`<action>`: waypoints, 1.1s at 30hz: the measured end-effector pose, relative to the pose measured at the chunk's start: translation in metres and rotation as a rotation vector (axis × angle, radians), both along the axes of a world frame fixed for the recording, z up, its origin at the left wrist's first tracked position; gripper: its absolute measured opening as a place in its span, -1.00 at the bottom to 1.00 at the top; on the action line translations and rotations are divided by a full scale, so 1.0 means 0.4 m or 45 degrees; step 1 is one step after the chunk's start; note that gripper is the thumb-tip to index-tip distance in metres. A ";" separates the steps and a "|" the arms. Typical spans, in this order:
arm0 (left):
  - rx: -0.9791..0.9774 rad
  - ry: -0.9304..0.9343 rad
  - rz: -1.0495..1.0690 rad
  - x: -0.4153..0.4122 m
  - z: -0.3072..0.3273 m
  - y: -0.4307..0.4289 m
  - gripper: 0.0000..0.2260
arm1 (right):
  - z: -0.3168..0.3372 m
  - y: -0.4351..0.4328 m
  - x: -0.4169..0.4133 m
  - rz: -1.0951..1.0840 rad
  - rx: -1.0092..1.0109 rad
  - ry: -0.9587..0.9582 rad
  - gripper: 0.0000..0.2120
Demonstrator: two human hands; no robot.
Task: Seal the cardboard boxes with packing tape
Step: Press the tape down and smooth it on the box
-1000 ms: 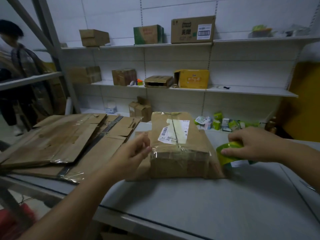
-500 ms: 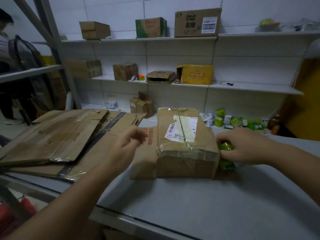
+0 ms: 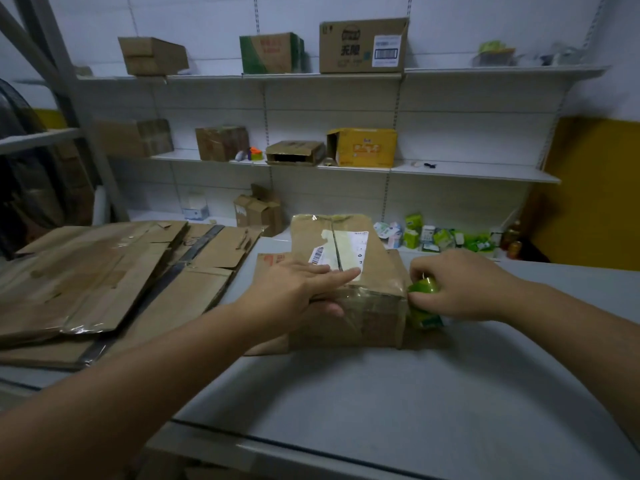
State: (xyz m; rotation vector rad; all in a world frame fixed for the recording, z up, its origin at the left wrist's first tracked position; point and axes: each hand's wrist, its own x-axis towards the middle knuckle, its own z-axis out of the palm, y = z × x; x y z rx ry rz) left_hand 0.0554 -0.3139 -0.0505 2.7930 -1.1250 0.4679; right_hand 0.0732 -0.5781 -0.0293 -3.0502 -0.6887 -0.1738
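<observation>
The box stands at the desk centre, clear tape across its near top edge. The left hand lies flat on the box top, fingers straight. The right hand grips the green tape roll, touching the box's right side. Flattened cardboard lies at left.

The right hand curls over the green roll of packing tape, hiding most of it. The left hand covers the near left corner of the brown cardboard box and part of its white shipping label, whose print is too small to read. The flattened brown cardboard sheets run off the left edge, and the small green and white packets behind are too small to identify.
</observation>
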 end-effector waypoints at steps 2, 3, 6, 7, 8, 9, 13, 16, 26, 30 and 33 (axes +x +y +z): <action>0.081 0.003 -0.067 -0.011 0.009 0.025 -0.48 | 0.007 0.007 -0.030 0.015 0.008 0.021 -0.78; 0.115 0.003 -0.104 -0.025 0.015 0.035 -0.49 | 0.009 0.011 -0.050 0.032 0.016 0.034 -0.76; 0.147 0.113 -0.067 -0.066 0.047 0.050 -0.40 | 0.013 0.025 -0.104 0.039 0.035 0.035 -0.72; 0.148 0.165 0.018 -0.084 0.062 0.042 -0.35 | 0.013 0.028 -0.112 0.029 0.030 0.018 -0.71; 0.140 0.143 0.069 -0.099 0.075 0.020 -0.31 | 0.013 0.030 -0.116 0.020 0.028 0.000 -0.71; 0.138 0.089 0.092 -0.111 0.086 -0.016 -0.30 | 0.009 0.032 -0.114 0.016 0.023 -0.027 -0.71; 0.247 0.003 0.134 -0.096 0.040 -0.159 -0.42 | 0.000 0.037 -0.114 0.046 0.032 -0.076 -0.68; 0.273 -0.056 0.190 -0.072 0.010 -0.152 -0.41 | 0.008 -0.012 -0.120 0.084 0.201 0.234 -0.74; 0.190 -0.097 0.072 -0.062 0.016 -0.116 -0.40 | 0.013 -0.140 -0.245 -0.066 -0.009 0.053 -0.48; 0.208 -0.068 0.094 -0.052 -0.004 -0.097 -0.25 | 0.027 -0.230 -0.263 -0.067 0.140 0.218 -0.58; 0.314 -0.113 0.088 -0.045 -0.004 -0.095 -0.29 | 0.024 -0.211 -0.289 -0.123 0.050 0.154 -0.62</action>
